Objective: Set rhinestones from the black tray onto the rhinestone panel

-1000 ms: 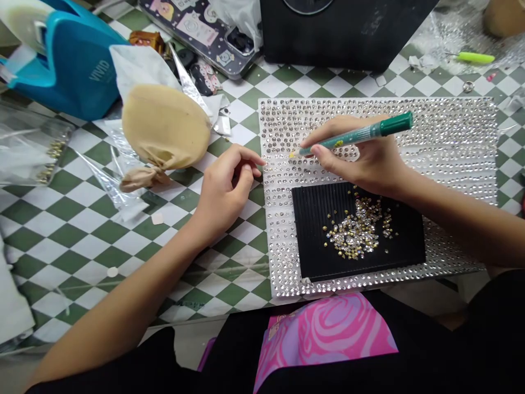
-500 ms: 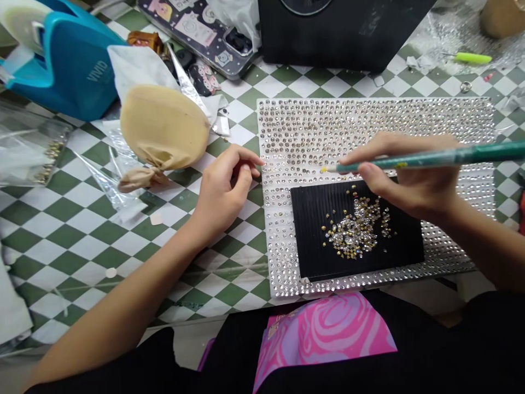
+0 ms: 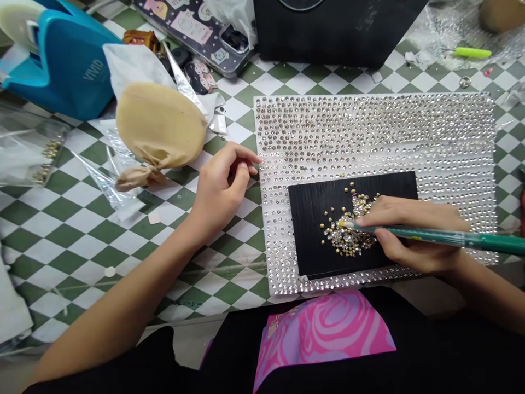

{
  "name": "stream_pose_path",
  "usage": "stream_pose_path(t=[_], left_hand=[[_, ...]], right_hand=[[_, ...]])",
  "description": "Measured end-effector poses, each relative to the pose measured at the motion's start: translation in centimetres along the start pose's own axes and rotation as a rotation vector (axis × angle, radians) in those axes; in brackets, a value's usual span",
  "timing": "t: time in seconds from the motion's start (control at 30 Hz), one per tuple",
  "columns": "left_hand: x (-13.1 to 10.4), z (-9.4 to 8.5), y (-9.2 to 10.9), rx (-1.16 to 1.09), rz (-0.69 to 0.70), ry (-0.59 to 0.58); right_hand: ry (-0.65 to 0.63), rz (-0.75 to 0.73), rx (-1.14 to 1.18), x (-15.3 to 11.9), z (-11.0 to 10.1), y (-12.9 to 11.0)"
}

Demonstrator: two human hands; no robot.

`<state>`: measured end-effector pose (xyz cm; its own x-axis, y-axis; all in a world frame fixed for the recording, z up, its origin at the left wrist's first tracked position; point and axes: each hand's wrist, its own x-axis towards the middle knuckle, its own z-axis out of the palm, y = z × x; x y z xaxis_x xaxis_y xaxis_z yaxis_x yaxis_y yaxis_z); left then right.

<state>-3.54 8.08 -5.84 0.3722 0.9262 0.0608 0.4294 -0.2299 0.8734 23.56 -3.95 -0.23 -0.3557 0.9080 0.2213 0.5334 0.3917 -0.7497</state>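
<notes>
My right hand [image 3: 418, 235] grips a green rhinestone picker pencil [image 3: 443, 236], its yellowish tip down on a heap of loose rhinestones [image 3: 348, 241]. Those stones, clear with gold backs, lie on a black ridged tray [image 3: 311, 251]. Under the tray is a white sheet [image 3: 283, 197] covered in rows of rhinestones, with wider gaps between rows in its middle part. My left hand [image 3: 223, 186] rests on the table, fingers loosely curled and slightly apart, holding nothing that shows. Its index fingertip touches or nearly touches the sheet's left edge.
On the checkered tablecloth [image 3: 229, 273] lie a knotted beige pouch [image 3: 162, 126], foil cones [image 3: 102, 180] and a bag of gold pieces [image 3: 36, 153]. Behind stand a blue tape dispenser [image 3: 82, 65], a phone [image 3: 192, 33] and a black box [image 3: 336, 33]. A lime-handled tool [image 3: 471, 52] lies far right.
My right hand has moved toward me with the pencil, from the stone-covered sheet down to the heap on the black tray. My left hand has stayed in place.
</notes>
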Motion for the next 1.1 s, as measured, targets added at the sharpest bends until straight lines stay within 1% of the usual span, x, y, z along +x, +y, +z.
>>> stream_pose_path(t=[0.23,0.33,0.43,0.5,0.57,0.7,0.83,0.97,1.1], left_hand=[[0.1,0.0,-0.2,0.011,0.024,0.005],[0.1,0.0,-0.2,0.0,0.031,0.003],[0.0,0.0,-0.1,0.002,0.014,-0.004],[0.0,-0.1,0.0,0.0,-0.003,-0.008],[-0.1,-0.1,0.0,-0.004,-0.019,-0.01],[-0.1,0.0,0.1,-0.008,-0.026,-0.01],[-0.1,0.0,0.1,-0.011,-0.004,-0.008],[-0.1,-0.1,0.3,-0.004,-0.003,-0.011],[-0.1,-0.1,0.3,0.009,0.0,-0.013]], right_hand=[[0.02,-0.033,-0.012,0.0,0.3,0.0],[0.023,-0.012,-0.005,0.1,-0.3,0.0],[0.052,0.05,-0.03,0.9,-1.1,0.1],[0.109,0.068,-0.058,2.1,-1.4,0.5],[0.154,0.042,-0.04,3.8,-1.4,1.1],[0.109,-0.065,0.082,8.2,-0.3,2.2],[0.02,-0.037,0.066,11.5,1.0,2.9],[-0.076,-0.035,0.043,12.7,1.8,3.3],[-0.06,-0.039,0.007,12.8,2.2,3.5]])
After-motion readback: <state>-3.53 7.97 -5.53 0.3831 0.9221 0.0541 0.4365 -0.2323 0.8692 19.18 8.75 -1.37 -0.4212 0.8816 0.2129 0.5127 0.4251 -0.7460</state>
